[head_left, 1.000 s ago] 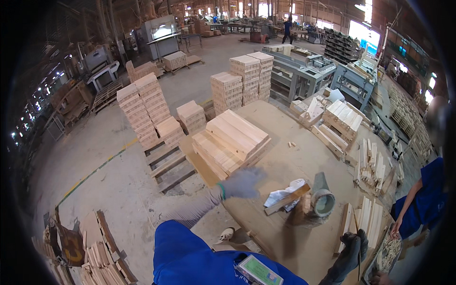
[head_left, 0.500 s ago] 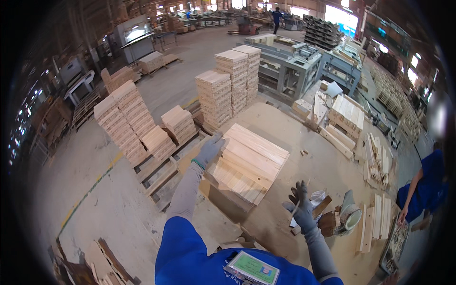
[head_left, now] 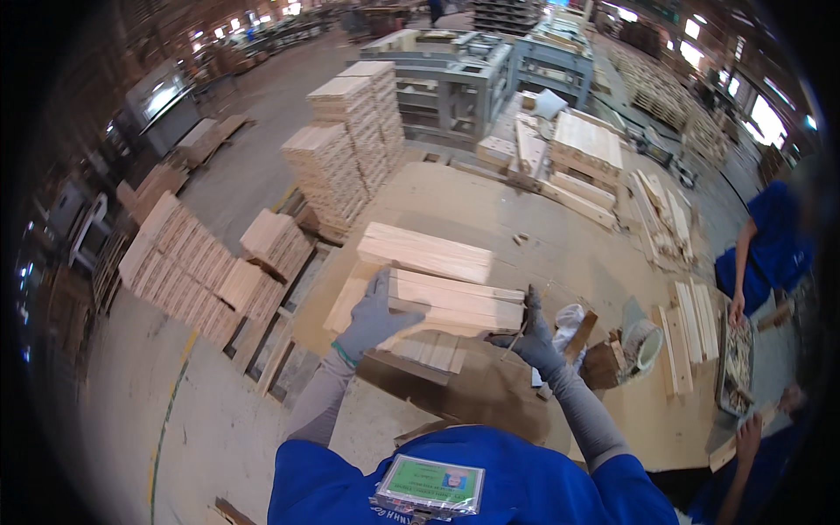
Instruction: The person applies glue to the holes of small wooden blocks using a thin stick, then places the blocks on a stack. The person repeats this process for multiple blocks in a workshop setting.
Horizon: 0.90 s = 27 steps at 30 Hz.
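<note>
Since half a second ago, the right hand [head_left: 535,339] has come in from open air to the right end of a bundle of pale boards [head_left: 457,297]. The left hand [head_left: 372,319] clasps the other end, so both grasp it over the table [head_left: 429,194]. Loose planks [head_left: 424,251] lie just behind. Rightward I see a white rag [head_left: 568,318], then a co-worker [head_left: 770,241].

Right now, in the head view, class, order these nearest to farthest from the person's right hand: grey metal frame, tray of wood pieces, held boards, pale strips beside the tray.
From the right hand:
1. Held boards: touching it, on its left.
2. Pale strips: to its right.
3. Tray of wood pieces: farther right, past the strips.
4. Grey metal frame: far ahead.
</note>
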Each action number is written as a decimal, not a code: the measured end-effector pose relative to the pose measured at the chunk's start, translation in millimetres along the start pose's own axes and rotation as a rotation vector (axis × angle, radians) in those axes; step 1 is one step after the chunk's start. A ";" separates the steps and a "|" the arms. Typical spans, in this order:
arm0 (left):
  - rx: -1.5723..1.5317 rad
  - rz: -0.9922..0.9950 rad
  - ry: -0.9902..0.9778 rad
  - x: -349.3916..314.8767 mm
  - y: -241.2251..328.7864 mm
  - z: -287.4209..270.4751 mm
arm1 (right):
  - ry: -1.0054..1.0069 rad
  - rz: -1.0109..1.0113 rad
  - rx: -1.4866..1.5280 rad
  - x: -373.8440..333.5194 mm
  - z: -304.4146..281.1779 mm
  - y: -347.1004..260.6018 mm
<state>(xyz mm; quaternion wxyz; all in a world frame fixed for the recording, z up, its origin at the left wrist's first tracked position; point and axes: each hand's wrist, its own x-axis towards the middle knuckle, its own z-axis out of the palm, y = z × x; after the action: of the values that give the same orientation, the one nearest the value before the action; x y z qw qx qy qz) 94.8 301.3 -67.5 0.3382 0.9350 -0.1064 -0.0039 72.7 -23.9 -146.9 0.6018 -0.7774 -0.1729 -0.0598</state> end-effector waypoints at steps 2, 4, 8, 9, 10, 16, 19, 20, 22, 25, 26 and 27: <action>0.392 0.191 0.025 -2.4 28.0 5.1 | -0.001 0.163 0.289 0.2 0.7 -24.7; 0.598 0.397 -0.041 4.4 61.5 11.4 | -0.002 0.269 0.412 -1.9 0.0 -36.1; 0.673 0.738 -0.261 24.9 111.2 39.9 | 0.028 0.123 0.184 -16.4 -4.7 -30.5; 0.697 0.781 -0.307 28.1 119.5 42.6 | 0.053 0.078 0.086 -19.3 -5.9 -31.7; 0.726 0.825 -0.345 33.0 127.7 43.1 | 0.073 0.071 0.063 -19.8 -9.5 -52.9; 0.454 0.815 -0.295 24.6 164.9 43.5 | 0.198 0.026 -0.224 -40.8 -45.4 -130.5; 0.138 0.947 -0.130 10.8 189.0 40.3 | 0.350 -0.141 0.062 -50.2 -55.1 -173.9; 0.023 0.977 -0.075 4.2 190.4 42.0 | 0.384 -0.165 0.086 -51.7 -56.4 -195.3; -0.152 0.996 -0.099 -7.2 199.9 55.2 | 0.430 -0.247 -0.480 -60.7 -71.3 -226.6; -0.571 0.935 -0.285 -21.2 211.6 95.4 | 0.432 -0.090 -0.411 -80.5 -74.0 -241.2; -0.662 0.904 -0.327 -28.5 214.1 115.9 | 0.418 0.003 -0.323 -88.7 -75.1 -244.7; -0.748 0.873 -0.364 -35.4 217.7 136.8 | 0.392 0.050 -0.255 -96.1 -76.1 -246.2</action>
<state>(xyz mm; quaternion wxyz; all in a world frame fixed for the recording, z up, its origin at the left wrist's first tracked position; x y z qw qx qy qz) 6.6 59.1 -37.5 0.5908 0.6069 -0.5280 -0.0616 -92.1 -62.5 69.8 0.5219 -0.8248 -0.0246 -0.2161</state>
